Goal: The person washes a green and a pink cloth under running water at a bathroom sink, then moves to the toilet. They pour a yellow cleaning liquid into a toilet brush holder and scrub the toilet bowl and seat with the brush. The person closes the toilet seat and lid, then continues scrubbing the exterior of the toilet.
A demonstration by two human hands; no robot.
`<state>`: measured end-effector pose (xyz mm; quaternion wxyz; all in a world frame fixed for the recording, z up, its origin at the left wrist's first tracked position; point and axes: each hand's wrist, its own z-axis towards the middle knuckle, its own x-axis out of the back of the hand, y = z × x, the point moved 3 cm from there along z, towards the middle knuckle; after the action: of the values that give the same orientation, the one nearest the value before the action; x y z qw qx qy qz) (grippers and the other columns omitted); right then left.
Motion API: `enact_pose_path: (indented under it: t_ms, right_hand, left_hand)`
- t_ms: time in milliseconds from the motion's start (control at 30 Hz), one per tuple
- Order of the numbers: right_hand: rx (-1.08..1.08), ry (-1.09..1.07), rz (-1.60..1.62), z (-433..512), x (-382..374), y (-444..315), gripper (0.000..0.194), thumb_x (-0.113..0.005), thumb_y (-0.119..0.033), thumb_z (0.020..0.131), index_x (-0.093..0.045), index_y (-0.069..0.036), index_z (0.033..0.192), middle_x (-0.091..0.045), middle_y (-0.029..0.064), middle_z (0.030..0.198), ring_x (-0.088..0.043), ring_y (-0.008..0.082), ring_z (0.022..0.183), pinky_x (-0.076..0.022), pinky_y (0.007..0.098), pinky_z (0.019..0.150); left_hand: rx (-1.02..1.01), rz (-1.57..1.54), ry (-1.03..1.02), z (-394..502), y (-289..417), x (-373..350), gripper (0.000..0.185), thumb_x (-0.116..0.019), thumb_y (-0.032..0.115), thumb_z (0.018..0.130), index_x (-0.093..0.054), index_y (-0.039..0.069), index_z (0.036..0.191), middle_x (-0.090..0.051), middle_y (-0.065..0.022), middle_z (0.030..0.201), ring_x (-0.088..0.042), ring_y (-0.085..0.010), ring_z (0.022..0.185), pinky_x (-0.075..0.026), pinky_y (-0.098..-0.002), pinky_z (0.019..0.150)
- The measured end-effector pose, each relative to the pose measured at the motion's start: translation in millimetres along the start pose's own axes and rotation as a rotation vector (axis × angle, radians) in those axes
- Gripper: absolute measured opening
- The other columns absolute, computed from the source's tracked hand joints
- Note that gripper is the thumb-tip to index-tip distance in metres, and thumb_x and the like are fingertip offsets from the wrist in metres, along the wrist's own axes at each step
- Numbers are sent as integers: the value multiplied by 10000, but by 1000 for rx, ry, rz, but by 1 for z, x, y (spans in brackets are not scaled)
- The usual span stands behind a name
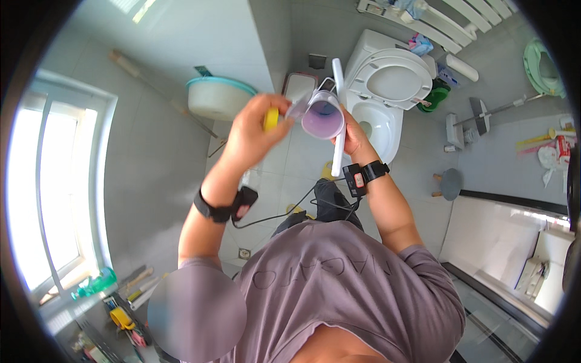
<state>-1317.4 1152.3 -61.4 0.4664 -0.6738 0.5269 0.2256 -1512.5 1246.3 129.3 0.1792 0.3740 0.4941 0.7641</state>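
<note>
My left hand (256, 129) is closed around a small yellow object (271, 119), perhaps a tape roll. Its fingertips pinch a translucent piece (298, 108), blurred, beside a translucent purple cup (323, 121). The cup's open mouth faces up towards me. My right hand (355, 136) grips a long white plastic bar (338, 154) at the cup's right side; its fingers are partly hidden behind it. Whether bar and cup are joined, I cannot tell. Black straps with small boxes sit on both wrists, linked by a cable.
A toilet (374, 122) with its lid raised stands beyond my right hand. A teal-rimmed basin (220, 97) is at the left wall. A small round stool (449, 183) stands right. A window is far left, with a green bottle (97, 282) near its sill. The cable crosses before my legs.
</note>
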Motion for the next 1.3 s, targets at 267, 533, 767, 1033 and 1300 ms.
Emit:
enact_pose_path:
  t_ms: [267,533,767,1033,1300]
  right_hand:
    - [-73,-20,21,41,6,-41,445,-597,-366,827,-521,2,1066,-595,82,785,-570,106,547,-443,167,386]
    - [-221,-55,-39,97,29,-95,418,-604,-349,826,-539,-28,1086,-611,109,953,-602,196,850,-516,331,751]
    - [-215,-169,-99,109,29,-116,289,-663,-306,788,-549,-78,924,-521,-8,708,-486,82,589,-368,211,482]
    - [-141,-276,-140,97,19,-115,280,-598,-316,822,-561,-50,900,-526,3,669,-484,105,576,-389,228,512]
    - [-153,-213,-133,66,10,-77,359,-564,-275,848,-506,-49,1121,-576,68,952,-557,170,858,-475,304,713]
  left_hand:
    - [-48,228,6,40,15,-53,216,-663,67,698,-527,50,864,-579,-90,991,-580,-269,824,-469,-325,700]
    - [-35,392,26,86,5,-79,223,-659,50,655,-528,65,835,-581,-59,994,-578,-267,790,-476,-334,660]
    - [79,611,60,63,-13,-82,227,-640,37,634,-521,69,825,-578,-57,996,-570,-266,799,-477,-343,690]
    - [-131,749,34,34,-12,-92,281,-634,31,582,-531,88,838,-553,-56,1021,-563,-254,844,-469,-361,698]
    - [-197,661,229,-13,10,-79,236,-626,12,613,-552,79,827,-558,-68,964,-565,-252,820,-465,-340,687]
